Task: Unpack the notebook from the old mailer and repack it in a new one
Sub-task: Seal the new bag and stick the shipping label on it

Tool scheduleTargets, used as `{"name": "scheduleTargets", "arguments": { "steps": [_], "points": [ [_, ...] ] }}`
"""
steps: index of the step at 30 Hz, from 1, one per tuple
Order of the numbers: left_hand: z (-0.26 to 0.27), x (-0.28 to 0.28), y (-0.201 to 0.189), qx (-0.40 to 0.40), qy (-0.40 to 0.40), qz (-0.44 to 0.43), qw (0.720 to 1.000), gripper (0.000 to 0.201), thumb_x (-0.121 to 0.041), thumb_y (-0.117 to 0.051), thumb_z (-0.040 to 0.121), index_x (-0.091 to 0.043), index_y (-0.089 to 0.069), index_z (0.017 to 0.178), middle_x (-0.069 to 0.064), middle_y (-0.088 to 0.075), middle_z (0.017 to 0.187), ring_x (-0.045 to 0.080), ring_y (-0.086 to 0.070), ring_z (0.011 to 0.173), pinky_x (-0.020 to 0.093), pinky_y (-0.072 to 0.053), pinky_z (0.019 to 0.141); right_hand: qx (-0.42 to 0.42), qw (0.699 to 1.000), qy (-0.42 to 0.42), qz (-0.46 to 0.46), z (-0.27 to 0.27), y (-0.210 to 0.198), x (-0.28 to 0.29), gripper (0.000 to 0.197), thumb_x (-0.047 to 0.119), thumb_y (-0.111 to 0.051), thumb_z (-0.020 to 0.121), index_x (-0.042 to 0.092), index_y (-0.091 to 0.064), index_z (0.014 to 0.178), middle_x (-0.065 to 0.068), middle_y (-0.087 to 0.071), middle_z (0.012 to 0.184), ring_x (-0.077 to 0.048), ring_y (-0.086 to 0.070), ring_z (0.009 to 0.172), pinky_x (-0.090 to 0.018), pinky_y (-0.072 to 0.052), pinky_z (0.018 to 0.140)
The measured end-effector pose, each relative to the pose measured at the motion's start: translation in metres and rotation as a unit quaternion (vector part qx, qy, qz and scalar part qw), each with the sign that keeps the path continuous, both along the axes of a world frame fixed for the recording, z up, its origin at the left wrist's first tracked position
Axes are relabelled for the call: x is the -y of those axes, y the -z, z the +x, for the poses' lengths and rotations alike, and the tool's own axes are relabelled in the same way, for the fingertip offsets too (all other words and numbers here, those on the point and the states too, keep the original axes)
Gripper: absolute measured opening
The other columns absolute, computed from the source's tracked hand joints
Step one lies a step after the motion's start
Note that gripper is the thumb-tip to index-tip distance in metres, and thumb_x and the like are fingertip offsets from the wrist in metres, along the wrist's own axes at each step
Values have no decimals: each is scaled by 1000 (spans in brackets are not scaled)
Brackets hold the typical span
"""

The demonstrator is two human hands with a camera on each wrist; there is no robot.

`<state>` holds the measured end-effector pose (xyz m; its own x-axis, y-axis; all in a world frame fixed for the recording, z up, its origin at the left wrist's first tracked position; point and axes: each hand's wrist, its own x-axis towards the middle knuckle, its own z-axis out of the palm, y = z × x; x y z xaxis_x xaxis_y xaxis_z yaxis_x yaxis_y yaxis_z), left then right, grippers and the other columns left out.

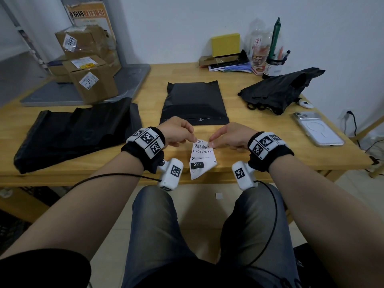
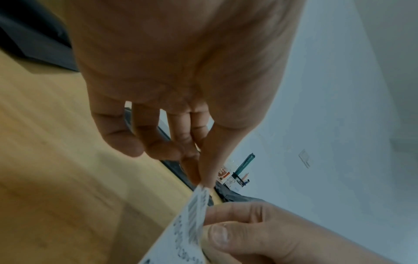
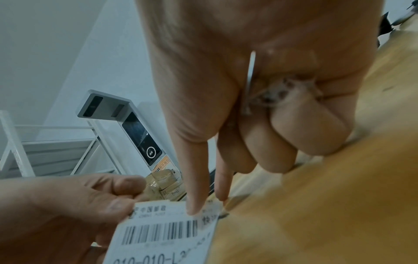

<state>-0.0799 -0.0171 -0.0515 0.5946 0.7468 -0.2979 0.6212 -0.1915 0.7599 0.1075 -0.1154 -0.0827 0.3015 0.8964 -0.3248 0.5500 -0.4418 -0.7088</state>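
Note:
My left hand and right hand each pinch a top corner of a white shipping label with a barcode, held over the table's near edge. The left wrist view shows my left hand's thumb and forefinger pinching the label. In the right wrist view my right hand pinches the label, and a crumpled scrap is tucked under its curled fingers. A flat black mailer lies just beyond my hands. A larger, wrinkled black mailer lies at the left. No notebook is visible.
On the wooden table a crumpled black bag sits at the right, with a phone nearer the edge. Cardboard boxes stand at the back left. A yellow box and a pen holder stand against the wall.

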Motion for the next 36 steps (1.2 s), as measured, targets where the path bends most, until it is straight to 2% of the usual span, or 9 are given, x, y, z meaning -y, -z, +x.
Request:
{"name": "scheduleTargets", "arguments": {
  "steps": [5,10,13,16,20,25,31,34,36],
  "points": [
    [-5,0,-5,35,14,-32,999,32,-5,-73,83,-21,-48,73,2,-73,87,16,-56,77,25,-49,59,-10,1000,-5,-24,-1,-1,0,19,41,-81,81,30,-75,95,4,-49,51,-12,-31,42,-24,-25,41],
    [-12,-2,-7,44,12,-59,997,34,-6,-74,84,-22,-46,72,0,-73,84,14,-56,72,29,-53,65,-45,999,-5,-24,2,-2,2,23,37,-82,82,19,-79,95,-1,-49,54,-14,-29,45,-25,-24,41],
    [-15,-5,-7,51,12,-67,996,35,-5,-73,84,-22,-45,71,0,-73,82,14,-56,72,30,-54,65,-58,998,-7,-18,4,-3,4,24,38,-83,80,19,-80,94,-3,-52,57,-15,-29,46,-27,-24,43],
    [-17,-7,-8,71,16,-80,994,35,-3,-72,85,-21,-45,70,2,-73,83,16,-57,76,33,-57,71,-59,998,-12,-9,5,-9,6,22,36,-82,81,18,-80,94,-4,-52,59,-14,-31,46,-27,-26,44],
    [-17,-15,-16,128,-2,-105,986,33,-5,-71,86,-20,-48,69,8,-70,96,19,-62,81,40,-59,83,-96,995,3,29,6,-20,4,23,34,-81,84,14,-80,96,1,-41,56,-12,-28,45,-25,-23,42],
    [-8,-28,-27,199,-48,-108,973,22,-4,-70,87,-18,-53,91,7,-74,96,20,-71,86,40,-61,74,-114,990,29,81,12,-36,-10,20,32,-79,86,14,-79,95,5,-37,54,-12,-26,46,-25,-19,44],
    [10,-60,-43,243,-78,-119,960,27,-6,-73,85,-15,-58,106,7,-75,105,22,-72,97,40,-60,77,-79,990,48,111,31,-63,-51,22,32,-76,89,13,-76,100,1,-35,56,-14,-25,46,-23,-22,40],
    [26,-87,-47,228,-87,-110,963,33,-9,-75,84,-14,-60,112,3,-76,93,16,-73,83,33,-58,71,-73,990,48,110,45,-74,-79,20,29,-74,91,11,-76,99,2,-35,55,-13,-25,46,-23,-20,40],
    [37,-107,-49,199,-79,-99,972,27,-14,-77,83,-17,-60,104,-1,-77,88,11,-73,76,30,-57,72,-66,991,49,106,56,-77,-101,20,29,-74,91,11,-75,99,3,-35,54,-13,-26,46,-24,-20,42]
  ]
}}
